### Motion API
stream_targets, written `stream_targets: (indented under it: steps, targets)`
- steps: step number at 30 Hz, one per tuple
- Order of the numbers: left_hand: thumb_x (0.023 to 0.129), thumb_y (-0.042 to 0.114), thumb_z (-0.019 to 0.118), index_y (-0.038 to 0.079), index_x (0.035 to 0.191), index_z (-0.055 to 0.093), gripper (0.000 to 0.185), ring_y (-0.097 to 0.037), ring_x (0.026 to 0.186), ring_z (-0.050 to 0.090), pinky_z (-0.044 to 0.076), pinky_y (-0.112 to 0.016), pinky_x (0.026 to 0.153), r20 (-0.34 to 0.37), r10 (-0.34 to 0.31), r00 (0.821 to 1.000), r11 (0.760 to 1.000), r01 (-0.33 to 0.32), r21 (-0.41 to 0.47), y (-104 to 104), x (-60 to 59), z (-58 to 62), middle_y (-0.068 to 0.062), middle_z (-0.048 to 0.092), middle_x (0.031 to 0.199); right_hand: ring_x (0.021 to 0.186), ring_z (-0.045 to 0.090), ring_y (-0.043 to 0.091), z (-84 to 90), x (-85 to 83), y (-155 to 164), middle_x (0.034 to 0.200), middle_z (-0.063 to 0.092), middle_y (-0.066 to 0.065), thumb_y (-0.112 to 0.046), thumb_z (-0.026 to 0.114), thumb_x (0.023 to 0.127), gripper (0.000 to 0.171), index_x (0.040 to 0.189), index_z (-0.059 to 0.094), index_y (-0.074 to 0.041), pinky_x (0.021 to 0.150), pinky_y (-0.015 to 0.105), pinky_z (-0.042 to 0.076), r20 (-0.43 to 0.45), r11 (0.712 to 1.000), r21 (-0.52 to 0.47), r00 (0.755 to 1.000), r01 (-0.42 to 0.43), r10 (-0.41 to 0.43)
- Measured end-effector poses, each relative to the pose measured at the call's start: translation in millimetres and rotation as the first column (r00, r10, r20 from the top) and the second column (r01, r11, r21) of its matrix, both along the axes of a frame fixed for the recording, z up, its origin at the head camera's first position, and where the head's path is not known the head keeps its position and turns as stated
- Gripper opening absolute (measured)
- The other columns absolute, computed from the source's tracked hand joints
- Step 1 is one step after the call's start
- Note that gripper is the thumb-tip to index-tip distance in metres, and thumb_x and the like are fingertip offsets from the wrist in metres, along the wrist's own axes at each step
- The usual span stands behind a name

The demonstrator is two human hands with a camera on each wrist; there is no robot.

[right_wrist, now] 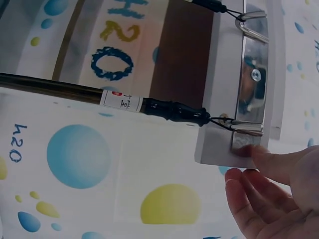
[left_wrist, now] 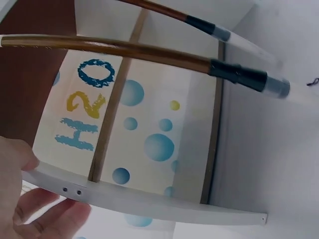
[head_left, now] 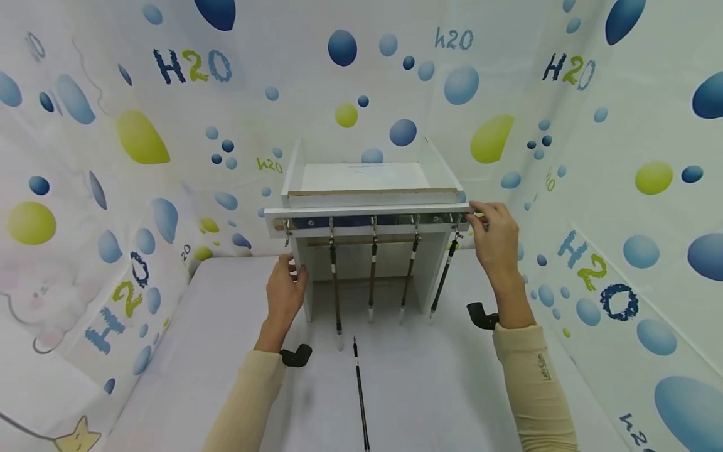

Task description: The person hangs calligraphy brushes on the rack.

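Observation:
A white wooden rack [head_left: 367, 210] with a top shelf stands at the back of the table. Several long brushes [head_left: 373, 270] hang by loops from hooks on its front rail; the leftmost hook [head_left: 288, 233] is bare. My left hand [head_left: 294, 267] grips the rack's left side panel [left_wrist: 149, 201], thumb on one face and fingers on the other, with hanging brushes [left_wrist: 149, 52] just beyond it. My right hand [head_left: 477, 213] pinches the right end of the rail [right_wrist: 219, 99], with the thumb by the metal hook strip [right_wrist: 251, 74]. Another brush [head_left: 358, 389] lies loose on the table in front.
Sheeting printed with blue and yellow bubbles and "H2O" [head_left: 192, 66] closes in the left, back and right sides. The white tabletop [head_left: 452, 389] stretches from the rack toward me. Black wrist mounts [head_left: 296, 356] sit at both wrists.

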State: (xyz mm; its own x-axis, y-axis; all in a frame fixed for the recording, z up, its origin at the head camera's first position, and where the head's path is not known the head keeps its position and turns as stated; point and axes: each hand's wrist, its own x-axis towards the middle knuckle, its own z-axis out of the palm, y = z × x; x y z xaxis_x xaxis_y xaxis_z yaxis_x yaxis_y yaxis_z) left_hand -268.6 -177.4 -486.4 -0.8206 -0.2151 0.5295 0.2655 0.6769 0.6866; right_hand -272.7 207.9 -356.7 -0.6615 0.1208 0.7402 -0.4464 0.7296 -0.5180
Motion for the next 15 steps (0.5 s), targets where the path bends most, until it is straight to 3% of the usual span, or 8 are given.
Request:
stream_targets:
  steps: [9,12,15]
  targets:
    - [0.099,0.013,0.058,-0.002,0.139,0.050,0.043,-0.042,0.099,0.071,0.059,-0.054,0.080,0.112,-0.061,0.992,0.998,0.057,0.038,-1.7,7.5,6.8,-0.028,0.067,0.117,0.096,0.069,0.040,-1.2,-4.9,-1.7,0.105,0.068,0.025,-0.001,0.067,0.093,0.023,0.115,0.071,0.006,0.085,0.048,0.059,-0.037,0.999,-0.029,0.999,0.026,-0.027]
    - [0.099,0.013,0.056,-0.003,0.141,0.048,0.046,-0.042,0.104,0.068,0.059,-0.053,0.083,0.130,-0.056,0.990,0.997,0.048,0.060,2.2,16.7,4.8,-0.028,0.064,0.121,0.095,0.070,0.039,-0.4,-4.9,-2.1,0.105,0.069,0.024,-0.002,0.067,0.094,0.024,0.116,0.071,0.004,0.085,0.048,0.059,-0.034,0.999,-0.033,0.999,0.030,-0.031]
    - [0.098,0.013,0.057,-0.005,0.141,0.048,0.047,-0.040,0.101,0.067,0.058,-0.050,0.080,0.165,-0.014,0.986,0.995,-0.004,0.104,10.3,33.7,-1.7,-0.027,0.062,0.120,0.094,0.070,0.037,-0.5,-5.0,-2.9,0.105,0.069,0.023,-0.004,0.066,0.094,0.024,0.117,0.071,0.003,0.085,0.047,0.059,-0.022,0.999,-0.026,0.999,0.031,-0.031]
